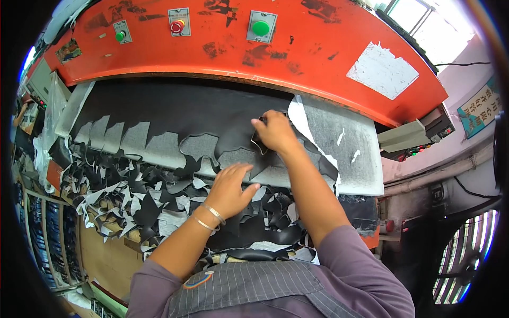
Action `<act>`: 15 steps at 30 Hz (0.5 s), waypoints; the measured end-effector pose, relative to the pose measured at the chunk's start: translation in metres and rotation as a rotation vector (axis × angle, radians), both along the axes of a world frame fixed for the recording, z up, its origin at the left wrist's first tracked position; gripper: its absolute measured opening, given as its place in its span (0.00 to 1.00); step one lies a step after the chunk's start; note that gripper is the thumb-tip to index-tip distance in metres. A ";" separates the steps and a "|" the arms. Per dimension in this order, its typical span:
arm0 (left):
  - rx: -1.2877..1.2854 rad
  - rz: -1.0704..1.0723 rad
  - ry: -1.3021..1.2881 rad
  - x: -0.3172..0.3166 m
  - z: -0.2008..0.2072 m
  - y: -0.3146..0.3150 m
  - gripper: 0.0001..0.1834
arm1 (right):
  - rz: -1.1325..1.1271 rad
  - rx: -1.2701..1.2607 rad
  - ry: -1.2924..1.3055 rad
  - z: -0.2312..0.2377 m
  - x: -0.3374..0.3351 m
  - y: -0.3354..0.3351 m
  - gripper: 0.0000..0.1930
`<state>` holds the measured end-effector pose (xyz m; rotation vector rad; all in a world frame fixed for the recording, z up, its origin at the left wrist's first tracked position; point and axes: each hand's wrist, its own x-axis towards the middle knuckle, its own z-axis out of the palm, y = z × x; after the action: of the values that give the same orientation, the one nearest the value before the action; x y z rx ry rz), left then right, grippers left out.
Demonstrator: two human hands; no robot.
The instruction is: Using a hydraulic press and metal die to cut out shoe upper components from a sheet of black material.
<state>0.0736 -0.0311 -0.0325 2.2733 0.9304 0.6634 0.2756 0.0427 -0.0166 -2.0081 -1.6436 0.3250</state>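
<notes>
A black leather-like sheet (pixel 180 108) lies on a pale cutting board (pixel 352 159), its near edge jagged with cut-out shapes. My right hand (pixel 275 132) is closed on a metal-edged cutting die (pixel 260 146) that stands on the sheet near that edge; part of the die is hidden under my fingers. Nearer to me, my left hand (pixel 229 190) hovers around the board's front edge with its fingers stretched and thumb apart, holding nothing. Bracelets circle the left wrist. A white backing strip (pixel 301 119) shows along the sheet's right side.
An orange press beam (pixel 318 63) spans the far side, bearing a red button (pixel 177 26), a large green button (pixel 260 28) and a small green one (pixel 121 36). Black and white scraps (pixel 154 206) heap up before the board. A shelf rack (pixel 50 233) stands lower left.
</notes>
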 end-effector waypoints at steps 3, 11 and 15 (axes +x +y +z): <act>0.051 0.061 0.009 0.020 -0.018 0.022 0.34 | 0.037 0.167 0.077 0.001 0.049 -0.023 0.31; 0.100 0.161 0.132 0.048 -0.028 0.033 0.42 | 0.213 0.120 0.023 -0.039 0.083 -0.058 0.29; 0.151 0.144 0.102 0.044 -0.028 0.020 0.41 | 0.196 0.193 -0.012 -0.034 0.076 -0.060 0.21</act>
<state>0.1174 -0.0107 -0.0603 2.4083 1.1357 0.7060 0.3520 -0.0173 -0.0504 -1.7157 -1.8102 0.2154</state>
